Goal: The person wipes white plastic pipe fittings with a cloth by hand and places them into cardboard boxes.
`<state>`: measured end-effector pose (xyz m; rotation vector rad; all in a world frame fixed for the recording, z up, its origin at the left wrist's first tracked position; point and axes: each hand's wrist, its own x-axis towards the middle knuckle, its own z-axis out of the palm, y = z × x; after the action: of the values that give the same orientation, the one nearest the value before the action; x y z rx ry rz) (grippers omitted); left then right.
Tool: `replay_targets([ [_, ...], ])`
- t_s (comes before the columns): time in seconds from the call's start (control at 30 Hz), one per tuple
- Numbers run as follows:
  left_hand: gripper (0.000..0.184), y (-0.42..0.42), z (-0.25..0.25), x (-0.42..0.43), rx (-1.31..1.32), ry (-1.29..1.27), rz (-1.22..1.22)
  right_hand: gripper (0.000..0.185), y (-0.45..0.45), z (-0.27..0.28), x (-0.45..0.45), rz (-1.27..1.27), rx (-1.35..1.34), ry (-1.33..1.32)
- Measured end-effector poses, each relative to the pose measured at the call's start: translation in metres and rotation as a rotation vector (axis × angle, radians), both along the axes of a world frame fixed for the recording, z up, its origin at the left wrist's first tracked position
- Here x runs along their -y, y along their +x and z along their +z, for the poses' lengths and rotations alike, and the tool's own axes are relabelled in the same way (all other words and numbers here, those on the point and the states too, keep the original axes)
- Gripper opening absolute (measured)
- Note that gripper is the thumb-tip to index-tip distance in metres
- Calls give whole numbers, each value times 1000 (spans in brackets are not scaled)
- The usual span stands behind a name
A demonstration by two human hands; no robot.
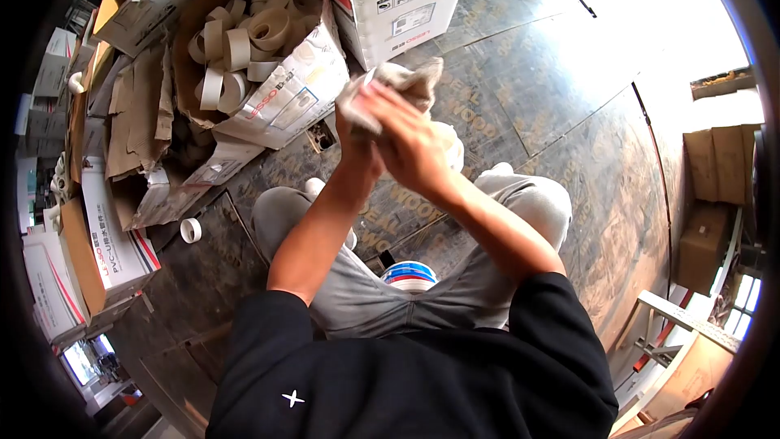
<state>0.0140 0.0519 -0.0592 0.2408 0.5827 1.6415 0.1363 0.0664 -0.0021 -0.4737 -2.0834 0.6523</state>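
A crumpled greyish-white cloth (414, 83) is bunched between my hands, above the floor in front of my knees. My left hand (355, 140) is closed around its near side, the fingers mostly hidden by the fabric. My right hand (410, 142) presses against the cloth from the right, its fingers laid over it and slightly blurred. Another pale piece (452, 146) shows beyond the right wrist; I cannot tell whether it belongs to the same cloth. Between my thighs is a round white, blue and red tub top (409, 275).
An open carton (284, 106) full of white plastic pipe fittings (237, 50) stands at upper left, beside a tall white carton (406, 12). One loose white ring (191, 230) lies on the dark board floor (520, 106). Brown boxes (719, 162) and a wooden frame (691, 317) are at right.
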Motion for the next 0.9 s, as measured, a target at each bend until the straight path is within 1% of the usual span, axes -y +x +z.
replay_targets([
  [0.07,58,-17,-20,3,534,156,-296,48,-1,1,7,175,68,115],
  [0.1,57,-19,-20,4,629,170,-381,46,-1,0,7,210,83,162],
  [0.13,56,-20,-20,4,659,170,-422,43,0,-1,6,242,102,211],
  [0.2,55,-17,-17,3,512,137,-333,37,5,6,0,145,51,235],
  [0.27,53,-5,-10,3,207,79,-126,36,5,6,-2,29,-58,114],
  [0.3,52,0,-4,4,70,54,-36,36,6,7,-4,-25,-68,113],
  [0.37,52,9,25,11,-134,110,7,37,6,5,-11,-35,-94,10],
  [0.4,60,7,20,11,-319,122,-17,37,4,4,-11,-47,-112,-34],
  [0.43,60,9,16,11,-271,25,11,39,4,2,-11,-69,-149,-136],
  [0.47,60,10,13,11,-222,-71,38,36,1,0,-8,-184,-176,-206],
  [0.5,60,7,26,11,-317,-48,-32,34,3,-3,-11,-236,-189,-438],
  [0.53,71,5,20,10,-364,20,-43,32,5,-7,-17,-288,-201,-668],
  [0.57,79,7,25,12,-446,42,-32,27,1,-8,-30,-306,-331,-726],
  [0.6,88,9,33,14,-528,64,-24,32,2,-21,-46,-273,-410,-798],
  [0.63,100,9,42,15,-608,90,-39,35,6,-27,-54,-191,-476,-1035],
  [0.67,103,7,41,16,-720,82,-34,38,9,-31,-58,-101,-539,-1270],
  [0.7,102,7,41,15,-800,65,-32,45,5,-24,-58,-191,-497,-1517],
  [0.73,101,8,40,15,-879,48,-31,51,2,-29,-57,-95,-626,-1733],
  [0.8,101,9,31,12,-879,22,-33,54,2,-19,-53,-89,-582,-1768],
  [0.83,100,10,28,12,-880,-1,-34,54,5,-23,-54,-90,-579,-1771],
  [0.9,100,15,26,9,-880,7,-14,50,10,-28,-59,-117,-420,-1486],
])
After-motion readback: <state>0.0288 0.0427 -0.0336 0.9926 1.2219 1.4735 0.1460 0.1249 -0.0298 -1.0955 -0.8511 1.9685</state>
